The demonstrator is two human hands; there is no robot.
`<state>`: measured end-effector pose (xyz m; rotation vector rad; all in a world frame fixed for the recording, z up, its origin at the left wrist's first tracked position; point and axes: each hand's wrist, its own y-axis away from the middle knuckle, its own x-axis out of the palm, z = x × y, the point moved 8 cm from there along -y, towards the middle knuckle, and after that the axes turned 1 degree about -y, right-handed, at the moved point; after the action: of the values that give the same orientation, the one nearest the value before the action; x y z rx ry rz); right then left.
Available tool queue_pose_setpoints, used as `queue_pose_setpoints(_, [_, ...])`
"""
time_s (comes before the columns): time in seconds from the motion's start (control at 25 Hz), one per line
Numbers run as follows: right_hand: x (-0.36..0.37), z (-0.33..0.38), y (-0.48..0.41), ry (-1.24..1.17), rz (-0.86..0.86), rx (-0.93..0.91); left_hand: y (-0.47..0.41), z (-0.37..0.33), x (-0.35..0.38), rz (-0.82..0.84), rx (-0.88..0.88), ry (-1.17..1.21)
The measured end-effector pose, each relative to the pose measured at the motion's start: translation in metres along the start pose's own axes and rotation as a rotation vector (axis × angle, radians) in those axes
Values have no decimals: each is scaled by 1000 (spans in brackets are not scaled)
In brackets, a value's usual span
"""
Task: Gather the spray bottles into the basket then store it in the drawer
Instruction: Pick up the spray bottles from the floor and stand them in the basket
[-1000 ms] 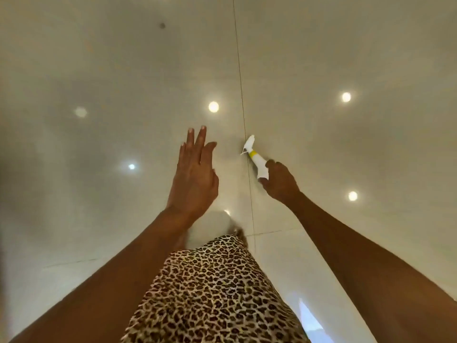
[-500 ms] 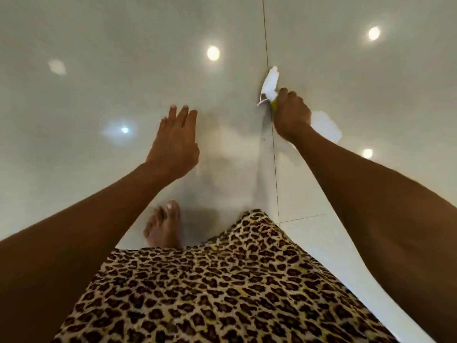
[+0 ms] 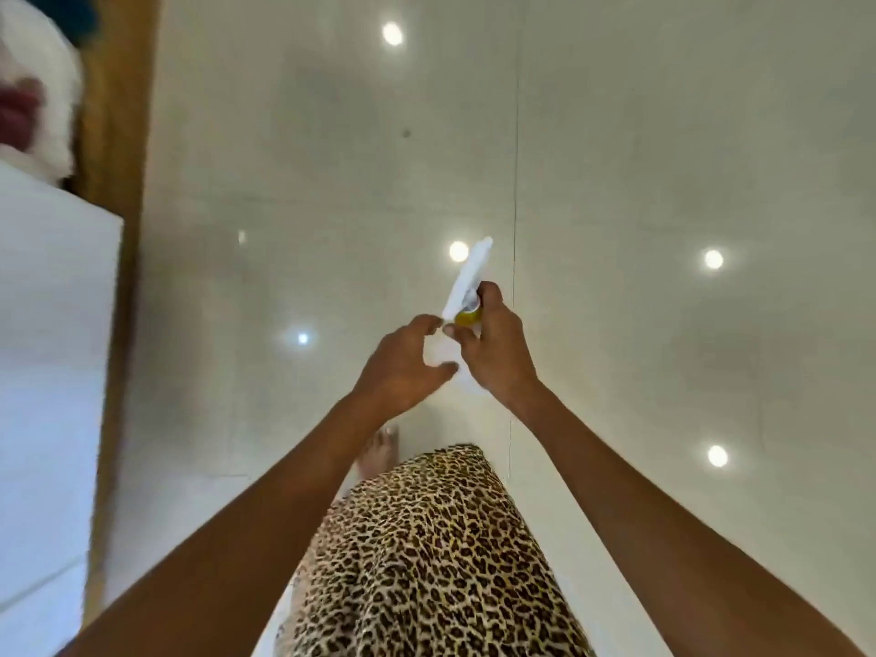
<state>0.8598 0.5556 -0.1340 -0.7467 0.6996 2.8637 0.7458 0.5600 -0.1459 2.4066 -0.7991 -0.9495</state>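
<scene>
A white spray bottle (image 3: 467, 277) with a yellow collar is held in front of me over the glossy pale floor, its nozzle pointing up and away. My right hand (image 3: 495, 350) grips it around the neck and body. My left hand (image 3: 403, 367) is right beside it with curled, spread fingers at the bottle's lower part; whether it touches the bottle is unclear. No basket or drawer shows in the head view.
White furniture (image 3: 47, 372) with a wooden edge strip (image 3: 116, 182) runs along the left. A white fluffy item (image 3: 42, 87) lies at the top left. My leopard-print skirt (image 3: 426, 561) and a bare foot (image 3: 379, 450) are below. The floor tiles (image 3: 663, 158) reflect ceiling lights.
My right hand has brought the bottle toward the middle and closer to me. My left hand has moved right to meet it. The view has swung, and the white furniture now shows at left.
</scene>
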Motion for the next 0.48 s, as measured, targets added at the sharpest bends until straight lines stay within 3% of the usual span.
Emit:
queue_pose_setpoints(0.12, [-12,103,51,-90,54,-82,75,-39,-59,-173,28,88])
queue_pose_setpoints(0.2, [-15,192,88,-124,119,-208,139,-60,-129,-416,69,156])
queue_pose_setpoints(0.36, [12,341,174,-180,228,-393,267,-59,-235,-711,32,233])
queue_pose_setpoints(0.48, [54,409,224,-163,235,-475,343,-39,-289,-901,-2,261])
